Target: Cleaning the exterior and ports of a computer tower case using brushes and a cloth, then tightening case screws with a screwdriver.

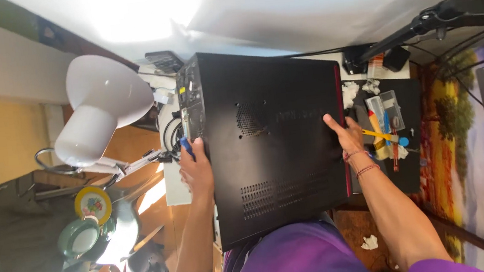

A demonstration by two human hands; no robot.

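Computer case (274, 144), black, lies on its side on the bench (176, 190), vented side panel facing up, directly in front of the person. Left hand (197, 169) grips the case's rear edge, fingers curled around a blue-handled tool (187, 147) held against that edge. Right hand (348, 135) rests at the case's front edge by the red trim, fingers partly spread, index finger extended flat on the panel, holding nothing. White desk lamp (103, 104) stands beyond the left hand. Small tools lie on a black mat (409, 171) near the right hand.
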